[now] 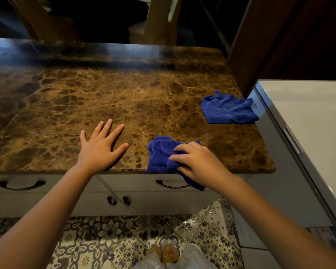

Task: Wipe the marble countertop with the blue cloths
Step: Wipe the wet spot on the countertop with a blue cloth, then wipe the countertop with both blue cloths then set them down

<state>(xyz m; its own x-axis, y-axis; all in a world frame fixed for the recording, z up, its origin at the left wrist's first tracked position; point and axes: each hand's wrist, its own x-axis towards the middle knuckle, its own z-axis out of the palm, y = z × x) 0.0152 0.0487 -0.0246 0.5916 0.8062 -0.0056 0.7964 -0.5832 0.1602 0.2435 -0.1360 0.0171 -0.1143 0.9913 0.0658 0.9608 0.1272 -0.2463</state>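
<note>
A brown veined marble countertop (pixel 97 94) fills the middle of the view. My right hand (pixel 198 162) grips a crumpled blue cloth (pixel 159 154) at the counter's front edge, and a corner of that cloth hangs down over the drawer front. My left hand (pixel 101 146) lies flat on the marble with fingers spread, holding nothing, a short way left of the cloth. A second blue cloth (pixel 228 109) lies loose near the counter's right edge, apart from both hands.
A white appliance (pixel 306 121) stands against the counter's right side. Below the counter are white drawers with dark handles (pixel 20 184). Patterned floor tiles (pixel 105 235) and a foot in a sandal show underneath. Dark wooden furniture stands beyond the far edge.
</note>
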